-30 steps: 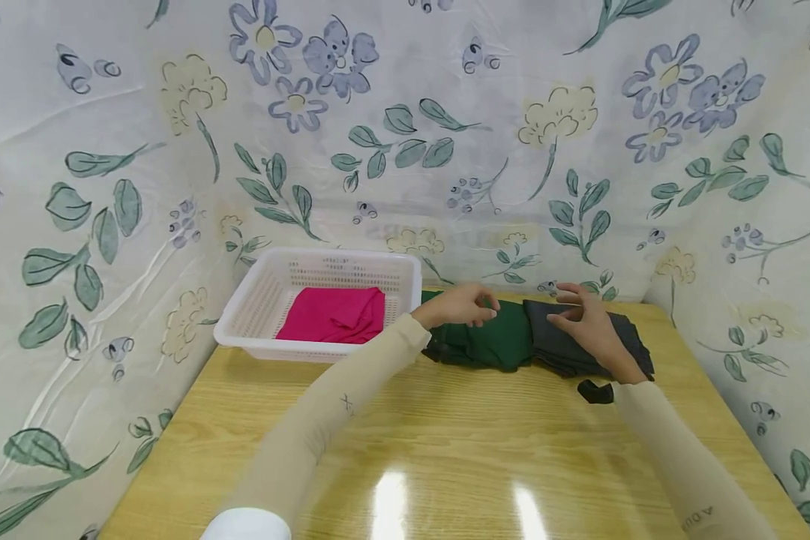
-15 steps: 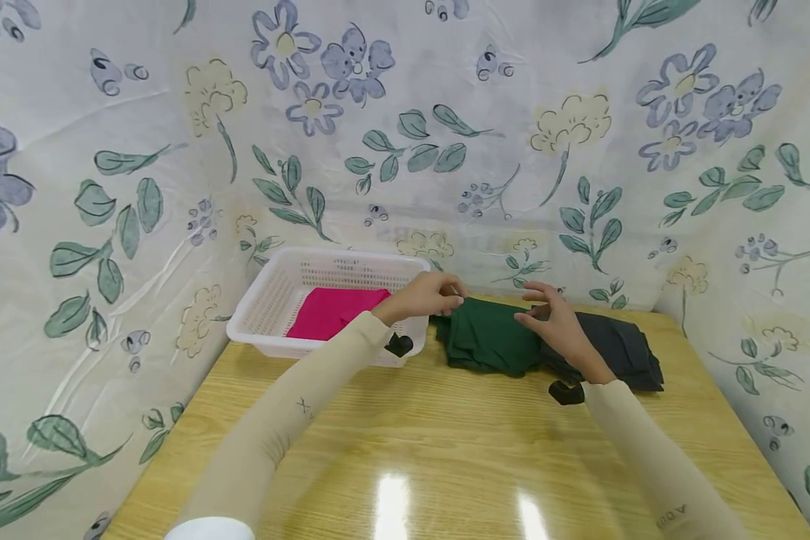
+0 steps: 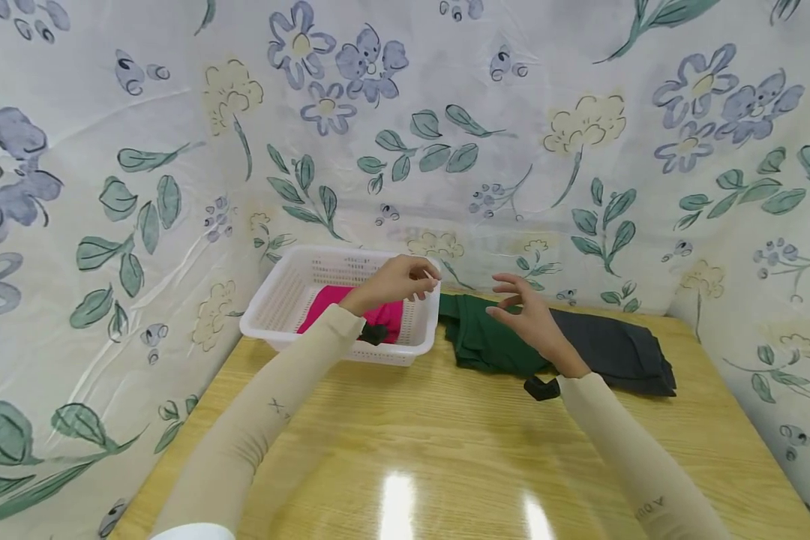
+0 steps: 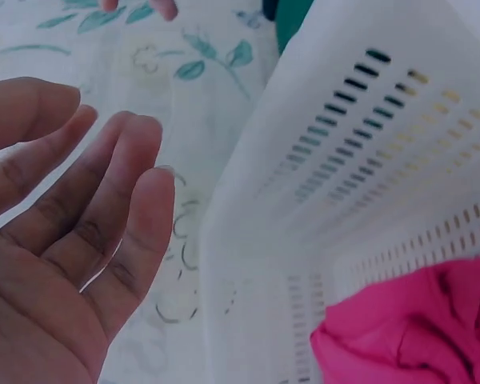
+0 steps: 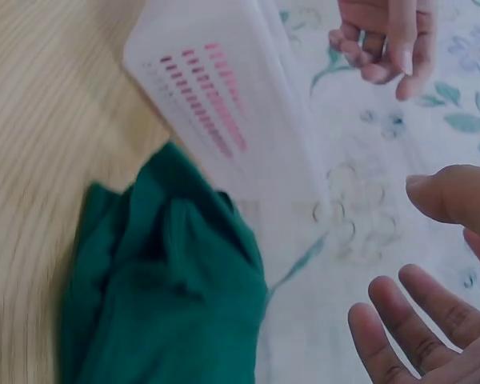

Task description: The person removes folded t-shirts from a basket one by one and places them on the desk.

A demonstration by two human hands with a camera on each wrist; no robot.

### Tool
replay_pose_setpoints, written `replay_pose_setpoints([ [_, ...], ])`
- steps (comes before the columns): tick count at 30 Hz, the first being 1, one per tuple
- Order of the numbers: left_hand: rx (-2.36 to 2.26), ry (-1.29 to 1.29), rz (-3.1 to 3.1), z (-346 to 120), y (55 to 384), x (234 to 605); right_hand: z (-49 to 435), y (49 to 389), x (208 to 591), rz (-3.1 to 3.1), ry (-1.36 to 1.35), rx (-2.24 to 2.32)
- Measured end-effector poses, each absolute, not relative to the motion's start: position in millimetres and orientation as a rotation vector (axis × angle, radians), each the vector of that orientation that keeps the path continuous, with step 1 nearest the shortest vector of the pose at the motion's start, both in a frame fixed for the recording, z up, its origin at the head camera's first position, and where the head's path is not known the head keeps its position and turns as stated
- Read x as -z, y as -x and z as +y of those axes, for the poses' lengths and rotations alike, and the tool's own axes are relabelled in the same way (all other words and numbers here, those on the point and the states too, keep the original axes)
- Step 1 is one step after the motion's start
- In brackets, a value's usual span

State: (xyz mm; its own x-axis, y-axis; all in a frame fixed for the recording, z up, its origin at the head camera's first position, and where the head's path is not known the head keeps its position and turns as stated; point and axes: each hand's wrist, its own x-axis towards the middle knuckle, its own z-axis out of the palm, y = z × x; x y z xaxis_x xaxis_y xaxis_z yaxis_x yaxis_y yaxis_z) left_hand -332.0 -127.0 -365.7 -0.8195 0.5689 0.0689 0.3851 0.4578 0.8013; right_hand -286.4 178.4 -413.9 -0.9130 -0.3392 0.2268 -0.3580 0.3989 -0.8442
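The pink cloth (image 3: 388, 319) is lying folded inside the white basket (image 3: 424, 330), which is standing at the far left of the wooden table (image 3: 412, 435). Slotted walls are surrounding the cloth, and the left sleeve (image 3: 263, 427) is covering part of it in the head view. The left hand (image 3: 394, 281) is hovering at the far right of the basket, its fingers relaxed and gently bent; the left wrist view is showing its palm and fingertips apart from the basket wall. To the right, the green cloth (image 3: 482, 337) is lying folded just beside the basket, its folds gathering at the end near the basket. The right hand (image 3: 529, 319) is hovering above the green cloth, with its fingers spreading loosely and a wide gap showing between thumb and fingers. The dark grey cloth (image 3: 601, 345) is lying folded at the far right, bordering the green one. A black strap (image 3: 542, 388) is sitting by the cuff of the right sleeve (image 3: 637, 457), and another is sitting by the left cuff. Behind everything, a floral sheet (image 3: 445, 112) is hanging along the far side, its blue flowers and green leaves showing.
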Motion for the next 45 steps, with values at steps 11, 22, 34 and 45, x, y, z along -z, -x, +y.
replay_pose_setpoints([
  [11,-1.254,-0.707,2.583,-162.3,340.3,367.8,131.4,290.3,414.6,-2.624,-0.739,-1.633],
  [22,-1.19,-0.581,2.648,-200.5,345.4,368.4,86.9,290.0,406.5,-2.605,-0.841,-1.619],
  [34,-1.156,-0.41,2.671,-237.0,358.1,376.6,44.7,295.0,411.9,-2.627,-0.891,-1.612],
  [45,-1.278,-0.217,2.625,-252.7,358.8,379.8,16.0,295.4,418.1,-2.722,-0.869,-1.536],
])
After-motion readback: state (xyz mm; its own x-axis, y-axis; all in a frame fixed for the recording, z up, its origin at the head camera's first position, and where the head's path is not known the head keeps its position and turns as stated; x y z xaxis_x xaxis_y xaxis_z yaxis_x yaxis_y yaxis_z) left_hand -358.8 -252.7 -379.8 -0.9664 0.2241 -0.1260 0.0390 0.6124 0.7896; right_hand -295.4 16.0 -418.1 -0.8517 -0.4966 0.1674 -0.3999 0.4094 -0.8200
